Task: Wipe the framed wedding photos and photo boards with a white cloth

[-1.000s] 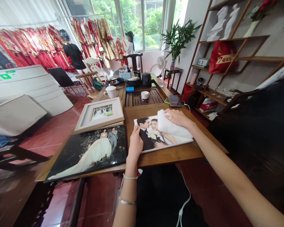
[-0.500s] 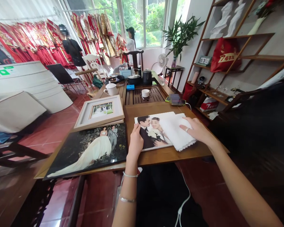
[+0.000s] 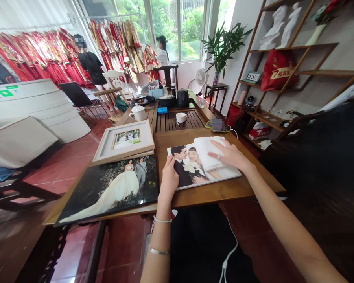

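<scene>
My left hand (image 3: 169, 173) is closed on the left edge of a wedding photo book or panel (image 3: 186, 171), which lies on the table with a couple on its face. I cannot tell whether it is a book or a single board. My right hand (image 3: 230, 155) rests with fingers stretched out and apart on a folded white cloth (image 3: 203, 153), pressing it against the picture's upper right part. The cloth covers some of the picture. To the left lies a large dark wedding photo (image 3: 118, 188), and behind it a light wooden picture frame (image 3: 100, 148) with a small photo inside.
The wooden table (image 3: 177, 137) bears a slatted tea tray (image 3: 191, 122) with a white cup (image 3: 181, 117), a lidded mug (image 3: 138, 113), dark pots (image 3: 183, 96) and a phone (image 3: 220, 125) on a cable. Shelves (image 3: 283, 50) stand right; two people are by hanging red garments (image 3: 47, 59).
My right hand has slid the cloth left and slightly away across the picture, uncovering its lower right corner. My left hand stays on the left edge.
</scene>
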`<action>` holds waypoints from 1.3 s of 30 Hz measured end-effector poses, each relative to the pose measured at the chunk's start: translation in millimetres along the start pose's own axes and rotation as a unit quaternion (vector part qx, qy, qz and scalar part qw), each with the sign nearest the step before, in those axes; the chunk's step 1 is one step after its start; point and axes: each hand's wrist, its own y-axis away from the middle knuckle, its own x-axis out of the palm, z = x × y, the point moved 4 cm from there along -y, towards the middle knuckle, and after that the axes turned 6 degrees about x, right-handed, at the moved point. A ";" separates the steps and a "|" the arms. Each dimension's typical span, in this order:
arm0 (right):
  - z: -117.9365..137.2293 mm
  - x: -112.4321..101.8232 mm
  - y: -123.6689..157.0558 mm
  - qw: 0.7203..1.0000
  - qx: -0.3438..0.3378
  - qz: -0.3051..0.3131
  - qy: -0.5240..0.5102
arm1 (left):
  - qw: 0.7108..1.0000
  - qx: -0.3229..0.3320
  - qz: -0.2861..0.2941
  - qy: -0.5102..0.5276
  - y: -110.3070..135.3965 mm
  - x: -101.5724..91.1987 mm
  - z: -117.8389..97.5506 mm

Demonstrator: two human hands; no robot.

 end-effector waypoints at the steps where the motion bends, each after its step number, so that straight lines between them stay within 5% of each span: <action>1: 2.1 0.7 7.7 1.000 -0.014 -0.002 0.010 | 1.000 0.001 0.002 0.001 -0.1 0.2 0.8; 10: 5.7 1.8 62.3 0.991 -0.076 -0.092 0.056 | 1.000 -0.003 0.021 -0.012 -1.7 -0.6 0.4; 17: -7.9 -0.3 22.7 0.998 0.002 -0.057 0.016 | 1.000 0.002 0.012 0.005 0.2 -0.3 1.5; 23: -5.0 1.5 3.3 0.998 -0.064 -0.017 -0.009 | 1.000 0.014 0.004 0.011 0.5 -0.9 1.7; 35: -4.4 -7.8 91.9 0.979 -0.206 0.003 -0.003 | 1.000 -0.002 0.019 -0.011 -0.8 -1.4 -3.9; 39: -9.3 -8.6 90.6 0.980 -0.199 -0.025 -0.002 | 1.000 -0.008 0.020 -0.018 0.4 -0.9 -4.2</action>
